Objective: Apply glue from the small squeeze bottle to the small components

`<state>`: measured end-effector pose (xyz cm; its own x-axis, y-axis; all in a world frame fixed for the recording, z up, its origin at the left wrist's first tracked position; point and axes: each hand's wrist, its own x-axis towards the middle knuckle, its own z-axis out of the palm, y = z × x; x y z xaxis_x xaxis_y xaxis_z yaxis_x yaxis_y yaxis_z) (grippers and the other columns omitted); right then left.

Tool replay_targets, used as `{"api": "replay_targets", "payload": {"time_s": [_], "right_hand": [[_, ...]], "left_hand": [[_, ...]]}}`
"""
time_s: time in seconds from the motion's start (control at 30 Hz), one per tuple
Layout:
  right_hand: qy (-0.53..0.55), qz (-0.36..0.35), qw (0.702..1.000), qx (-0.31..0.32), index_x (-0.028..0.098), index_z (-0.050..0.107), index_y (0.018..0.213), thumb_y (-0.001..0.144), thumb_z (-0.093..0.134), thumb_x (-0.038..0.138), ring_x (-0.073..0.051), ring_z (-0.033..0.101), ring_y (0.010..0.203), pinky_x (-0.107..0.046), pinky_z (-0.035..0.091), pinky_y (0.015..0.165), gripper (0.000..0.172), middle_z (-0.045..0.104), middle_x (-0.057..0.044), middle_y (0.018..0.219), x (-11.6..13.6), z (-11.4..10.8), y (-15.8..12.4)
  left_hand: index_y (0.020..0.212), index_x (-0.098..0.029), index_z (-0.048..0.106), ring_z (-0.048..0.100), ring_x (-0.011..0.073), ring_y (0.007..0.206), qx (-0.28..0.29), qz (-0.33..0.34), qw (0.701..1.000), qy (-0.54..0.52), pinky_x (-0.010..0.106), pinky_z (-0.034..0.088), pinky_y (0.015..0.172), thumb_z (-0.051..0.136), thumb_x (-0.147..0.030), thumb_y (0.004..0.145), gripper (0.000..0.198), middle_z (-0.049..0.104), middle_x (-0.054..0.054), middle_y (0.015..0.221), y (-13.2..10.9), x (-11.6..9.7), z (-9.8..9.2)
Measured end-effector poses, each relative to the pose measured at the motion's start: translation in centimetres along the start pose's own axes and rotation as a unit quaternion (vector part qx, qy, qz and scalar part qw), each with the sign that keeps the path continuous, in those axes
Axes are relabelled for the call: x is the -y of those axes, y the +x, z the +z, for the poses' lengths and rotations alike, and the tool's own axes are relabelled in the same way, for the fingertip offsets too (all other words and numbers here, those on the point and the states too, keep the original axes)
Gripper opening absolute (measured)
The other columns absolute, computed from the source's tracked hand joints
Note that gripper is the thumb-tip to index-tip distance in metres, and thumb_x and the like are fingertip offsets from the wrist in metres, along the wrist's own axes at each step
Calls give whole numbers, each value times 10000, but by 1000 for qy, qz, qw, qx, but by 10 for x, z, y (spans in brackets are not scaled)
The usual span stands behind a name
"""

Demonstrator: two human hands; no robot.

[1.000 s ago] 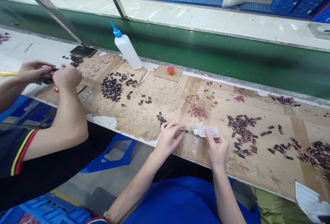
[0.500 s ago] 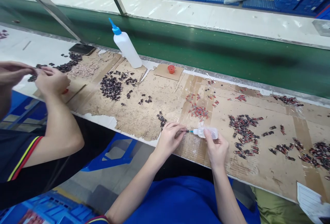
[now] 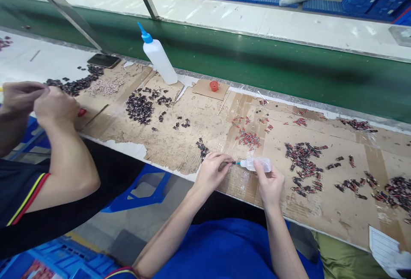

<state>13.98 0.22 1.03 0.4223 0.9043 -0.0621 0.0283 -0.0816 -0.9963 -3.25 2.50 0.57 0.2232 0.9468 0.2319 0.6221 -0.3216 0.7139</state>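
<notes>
Between its thumb and fingers, my left hand (image 3: 214,171) pinches a small dark part (image 3: 232,163), mostly hidden by the fingertips. My right hand (image 3: 270,181) is closed around a small clear squeeze bottle (image 3: 258,165) lying level, its thin teal tip meeting or nearly meeting that part. Just left of my left hand lies a little cluster of black parts (image 3: 202,148). Beyond the bottle is a pile of small red pieces (image 3: 248,137). To its right spreads a heap of black-and-red parts (image 3: 303,159).
A co-worker's hands (image 3: 53,103) are busy at the left. Farther back stand a tall white bottle (image 3: 160,61) with a blue nozzle and a red cap (image 3: 213,85) on cardboard. A pile of black parts (image 3: 139,107) lies left of centre. Behind runs a green conveyor belt (image 3: 257,56).
My hands, the part and the squeeze bottle stay almost exactly where they were. The co-worker's hands and arm at the left have shifted slightly left.
</notes>
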Motion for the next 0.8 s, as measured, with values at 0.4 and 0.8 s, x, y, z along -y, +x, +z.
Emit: {"api": "replay_targets", "payload": {"time_s": [0.4,0.8], "right_hand": [[71,4,995,-75,147,644,745,693,749,457,-166,609,596,-283,493,565,331,674,-32,686,-5,-12,3],[32,-78,994,-70,251,364,799,530,854,290,-187,685,827,-363,540,814,561,665,5,834,-17,-33,1]], "left_hand": [[922,-209,697,675,213,897,14,-1,1000,-13,380,537,837,632,-124,828,142,753,41,858,0,2,0],[893,-202,710,622,235,887,17,17,995,100,377,486,820,622,-173,860,99,727,51,882,65,7,4]]}}
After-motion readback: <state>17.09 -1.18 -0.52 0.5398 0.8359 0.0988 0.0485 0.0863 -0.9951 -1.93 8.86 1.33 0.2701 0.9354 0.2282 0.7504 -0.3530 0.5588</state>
